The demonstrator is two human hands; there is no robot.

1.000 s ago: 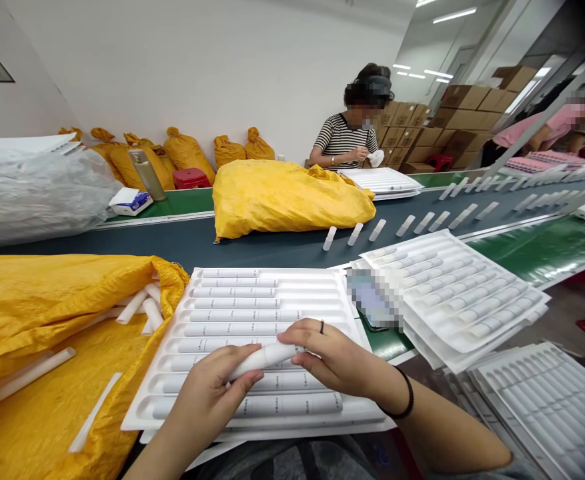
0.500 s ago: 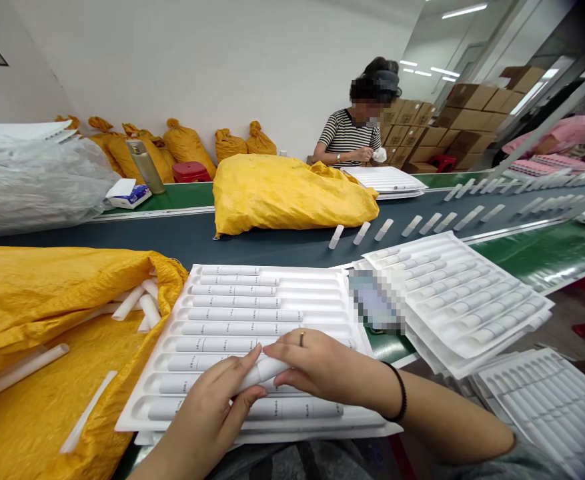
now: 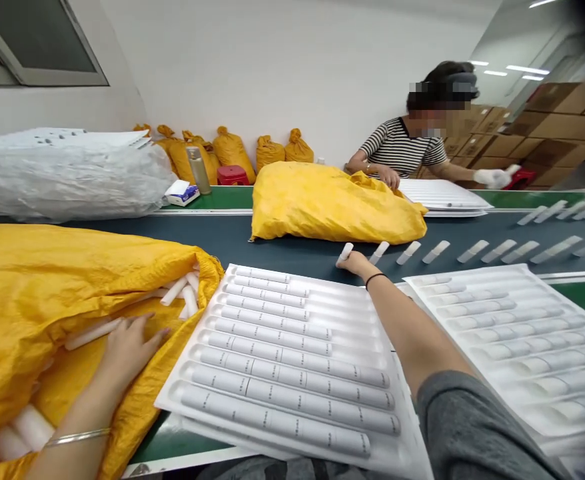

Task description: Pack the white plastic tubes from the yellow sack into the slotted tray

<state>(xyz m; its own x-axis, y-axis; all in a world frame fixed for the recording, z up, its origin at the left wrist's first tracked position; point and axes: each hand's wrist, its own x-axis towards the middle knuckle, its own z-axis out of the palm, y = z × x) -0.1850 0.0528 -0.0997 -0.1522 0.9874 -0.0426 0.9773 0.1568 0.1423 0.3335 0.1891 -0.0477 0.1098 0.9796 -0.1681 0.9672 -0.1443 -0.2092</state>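
My left hand (image 3: 131,343) is inside the mouth of a yellow woven sack (image 3: 112,247), fingers spread with no tube visibly gripped. A translucent white tube (image 3: 92,333) lies against its back, and several more white tubes (image 3: 175,291) sit deeper in the sack. Stretched out over the belt, my right hand (image 3: 356,261) has its fingers around a short white tube (image 3: 345,253), which stands tilted at the belt's near side. Between my arms lies a white ribbed tray (image 3: 357,303) with printed white tubes (image 3: 292,377) in its grooves.
On the dark conveyor belt (image 3: 212,250) stands a row of short tubes (image 3: 435,252) and a full yellow sack (image 3: 332,203). A second tray (image 3: 492,287) of tubes lies at right. Across the belt, a co-worker (image 3: 407,150) in a striped shirt reaches sideways with a gloved hand.
My hands have parted from the tube they held together over the tray. The left went into the sack, the right out to the belt. The view has swung left.
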